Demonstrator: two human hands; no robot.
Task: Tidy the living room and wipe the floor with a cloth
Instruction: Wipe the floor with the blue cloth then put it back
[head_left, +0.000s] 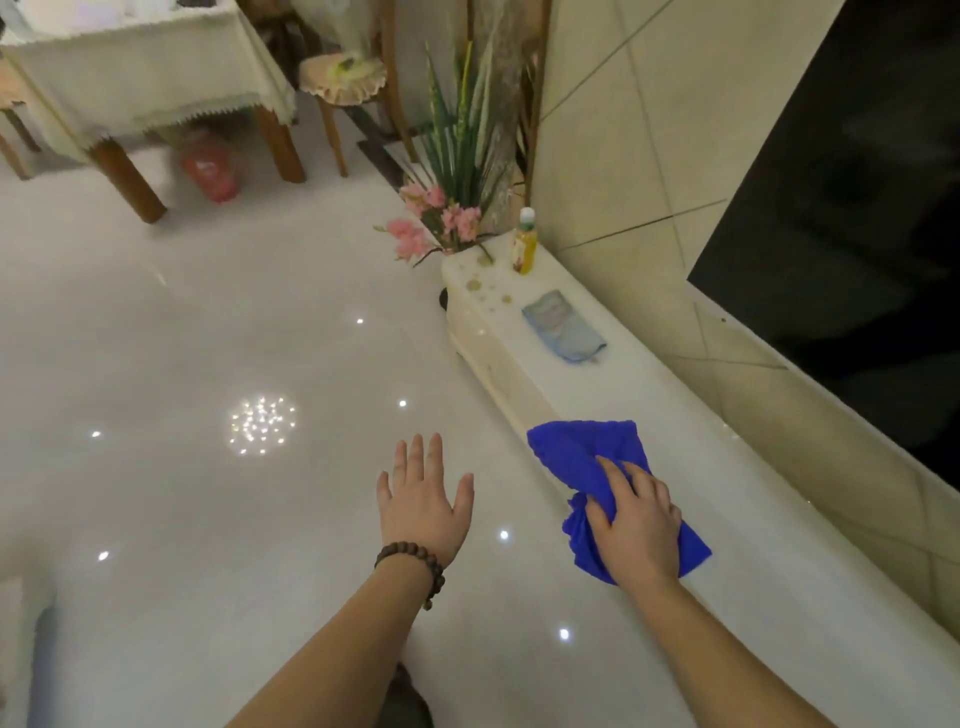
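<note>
Bright blue soft microfibre cloth (587, 457): lies bunched on the long white glossy low surface (779, 545) running along the tiled wall, lower right of the frame. Judged light, limp, no stiffness; it will fold and drag under the palm rather than slide as a sheet. The polished stone looks slick, so the cloth should glide with little pressure. Best hold: gather the bunched middle under the palm, fingers curled over the folds; the loose far corner will trail.

Right hand (636, 519): palm down on the near half of the cloth, fingers curled into the fabric, gripping a bunch and pressing it to the surface.

Left hand (426, 501): fingers straight and slightly spread, palm down, holds nothing, over the white glossy floor (208, 312), lower centre. Whether it touches the floor cannot be told. A brown bead bracelet (413, 558) sits at its wrist.

Farther along the surface, upper right of centre: pale blue folded cloth (563, 327), small yellow bottle with white cap (524, 244).
</note>
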